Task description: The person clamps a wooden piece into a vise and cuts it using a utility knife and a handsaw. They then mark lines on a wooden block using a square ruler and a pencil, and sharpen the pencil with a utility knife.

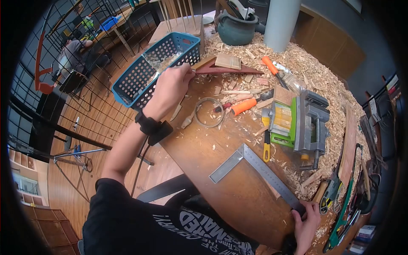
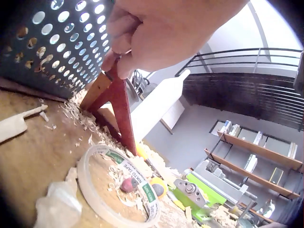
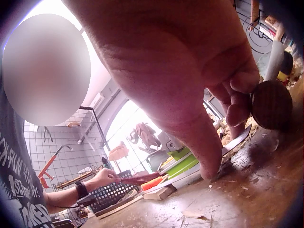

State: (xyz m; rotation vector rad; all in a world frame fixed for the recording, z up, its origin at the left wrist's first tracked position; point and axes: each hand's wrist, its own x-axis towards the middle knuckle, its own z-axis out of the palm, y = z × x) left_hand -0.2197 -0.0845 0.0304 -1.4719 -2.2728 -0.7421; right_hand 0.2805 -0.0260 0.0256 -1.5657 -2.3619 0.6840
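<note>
My left hand (image 1: pixel 172 85) pinches a corner of a red wooden triangle (image 1: pixel 250 70) beside the blue basket (image 1: pixel 123 94). The left wrist view shows the fingertips on the top of this red piece (image 2: pixel 122 107), which stands tilted above the bench. A metal try square, with a grey stock (image 1: pixel 227 165) and ruled blade (image 1: pixel 267 172), lies on the bench. My right hand (image 1: pixel 307 225) is at the blade's far end, thumb down near the blade. In the right wrist view, its bent fingers touch a dark round piece (image 3: pixel 271 105); their undersides are partly hidden.
A tape ring (image 1: pixel 196 114), orange-handled tools (image 1: pixel 244 106) and a green-and-grey vise (image 1: pixel 297 123) stand or lie mid-bench among wood shavings. A dark pot (image 1: pixel 237 29) and a white pillar (image 1: pixel 281 23) are behind. Saws and a green-handled tool (image 1: pixel 340 225) lie at right.
</note>
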